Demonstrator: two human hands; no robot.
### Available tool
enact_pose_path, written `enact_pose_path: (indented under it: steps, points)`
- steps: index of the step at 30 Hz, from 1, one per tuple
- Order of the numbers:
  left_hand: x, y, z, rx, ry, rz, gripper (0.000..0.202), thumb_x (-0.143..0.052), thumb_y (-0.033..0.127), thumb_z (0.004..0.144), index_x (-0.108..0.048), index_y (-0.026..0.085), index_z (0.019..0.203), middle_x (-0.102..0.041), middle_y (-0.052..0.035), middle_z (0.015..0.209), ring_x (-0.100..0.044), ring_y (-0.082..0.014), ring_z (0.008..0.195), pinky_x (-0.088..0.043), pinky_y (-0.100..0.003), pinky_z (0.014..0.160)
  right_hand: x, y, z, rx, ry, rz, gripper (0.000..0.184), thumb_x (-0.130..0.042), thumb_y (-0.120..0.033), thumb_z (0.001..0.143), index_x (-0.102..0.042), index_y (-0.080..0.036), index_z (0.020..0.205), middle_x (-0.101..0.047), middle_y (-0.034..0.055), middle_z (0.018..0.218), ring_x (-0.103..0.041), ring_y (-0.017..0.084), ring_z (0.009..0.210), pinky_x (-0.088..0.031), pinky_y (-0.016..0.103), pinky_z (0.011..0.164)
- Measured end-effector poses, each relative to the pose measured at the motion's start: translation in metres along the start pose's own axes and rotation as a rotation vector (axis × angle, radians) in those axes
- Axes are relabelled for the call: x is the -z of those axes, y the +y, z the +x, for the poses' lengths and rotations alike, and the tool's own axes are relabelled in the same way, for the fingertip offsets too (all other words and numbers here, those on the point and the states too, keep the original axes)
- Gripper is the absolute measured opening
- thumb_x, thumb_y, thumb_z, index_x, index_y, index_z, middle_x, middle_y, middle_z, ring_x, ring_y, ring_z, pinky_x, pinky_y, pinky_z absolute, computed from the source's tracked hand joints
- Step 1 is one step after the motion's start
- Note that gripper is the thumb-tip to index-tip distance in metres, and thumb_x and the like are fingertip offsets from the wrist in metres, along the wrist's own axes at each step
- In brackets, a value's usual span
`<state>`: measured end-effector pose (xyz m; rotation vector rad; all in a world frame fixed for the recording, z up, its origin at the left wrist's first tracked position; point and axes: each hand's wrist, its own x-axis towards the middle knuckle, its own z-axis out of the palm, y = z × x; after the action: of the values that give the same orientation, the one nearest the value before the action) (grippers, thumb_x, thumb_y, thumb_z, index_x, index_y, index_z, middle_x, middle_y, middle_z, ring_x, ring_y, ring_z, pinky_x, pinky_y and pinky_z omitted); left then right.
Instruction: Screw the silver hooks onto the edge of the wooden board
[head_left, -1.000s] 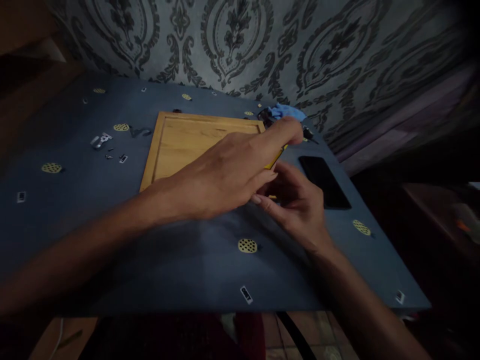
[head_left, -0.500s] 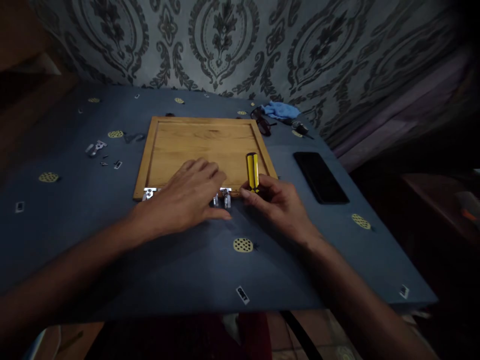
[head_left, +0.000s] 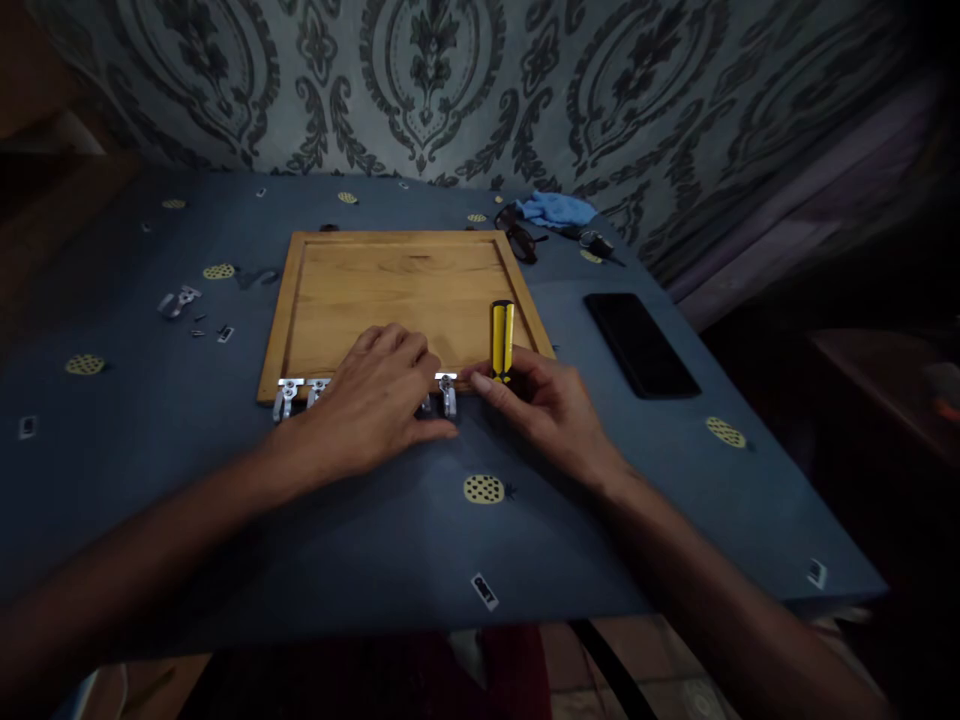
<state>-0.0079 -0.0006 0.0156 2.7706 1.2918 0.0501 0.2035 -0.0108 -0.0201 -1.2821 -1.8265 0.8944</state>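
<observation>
A framed wooden panel [head_left: 397, 285] lies flat, with several metal hinges [head_left: 286, 398] lined up along its near edge. My left hand [head_left: 379, 400] rests palm down over the middle of that edge, fingers lightly bent and thumb apart, covering part of the hinge row. Just right of its thumb, another hinge [head_left: 448, 393] shows. My right hand [head_left: 551, 405] is closed at the panel's near right edge, around the lower end of a screwdriver [head_left: 502, 338] with a yellow and black handle standing upright. The screwdriver's shaft and tip are hidden.
Left of the panel lie a loose hinge [head_left: 180, 300] and a few small screws [head_left: 198, 326]. A black phone [head_left: 640, 345] lies to the right. Sunglasses [head_left: 523, 240], a blue cloth [head_left: 556, 210] and keys [head_left: 598, 245] sit at the back right, near the patterned wall.
The view has shifted slightly. My left hand sits a little differently, and more of the hinges at the left now show. My right hand stays at the screwdriver, with its fingers moved slightly.
</observation>
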Motion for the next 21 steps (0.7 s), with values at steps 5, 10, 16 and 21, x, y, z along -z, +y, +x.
enact_pose_path:
  steps: [5, 10, 16, 21]
  points:
    - [-0.0029, -0.0013, 0.0011, -0.004, 0.026, 0.001, 0.051, -0.069, 0.059, 0.09, -0.068, 0.012, 0.111, -0.064, -0.0125, 0.111, -0.054, -0.0316, 0.11, -0.043, -0.045, 0.1, -0.0021, 0.0006, 0.0007, -0.039, -0.009, 0.095, 0.051, -0.067, -0.071, 0.085, -0.068, -0.02, 0.083, -0.064, 0.0022, 0.075, -0.066, 0.021, 0.081, -0.053, 0.035, 0.078]
    - [-0.0052, -0.002, 0.0012, 0.003, 0.012, -0.021, 0.05, -0.068, 0.057, 0.091, -0.069, 0.012, 0.113, -0.064, -0.0132, 0.113, -0.054, -0.0331, 0.113, -0.043, -0.047, 0.1, -0.0023, -0.0008, 0.0007, -0.043, -0.02, 0.123, 0.049, -0.068, -0.069, 0.086, -0.07, -0.02, 0.086, -0.068, 0.0039, 0.08, -0.066, 0.02, 0.081, -0.053, 0.034, 0.077]
    - [-0.0082, -0.0039, 0.0005, 0.0, 0.011, -0.033, 0.048, -0.068, 0.055, 0.092, -0.069, 0.012, 0.113, -0.064, -0.0128, 0.114, -0.054, -0.0332, 0.115, -0.043, -0.048, 0.102, -0.0021, -0.0009, 0.0016, -0.042, -0.036, 0.111, 0.05, -0.067, -0.07, 0.086, -0.069, -0.02, 0.085, -0.068, 0.0046, 0.08, -0.065, 0.021, 0.081, -0.052, 0.033, 0.074]
    - [-0.0096, -0.0045, 0.001, -0.005, 0.019, -0.049, 0.044, -0.071, 0.052, 0.091, -0.068, 0.013, 0.112, -0.065, -0.012, 0.115, -0.054, -0.0324, 0.116, -0.043, -0.046, 0.101, -0.0014, -0.0012, 0.0014, -0.052, -0.041, 0.078, 0.053, -0.066, -0.073, 0.085, -0.07, -0.02, 0.085, -0.067, 0.0039, 0.078, -0.065, 0.021, 0.079, -0.052, 0.033, 0.072]
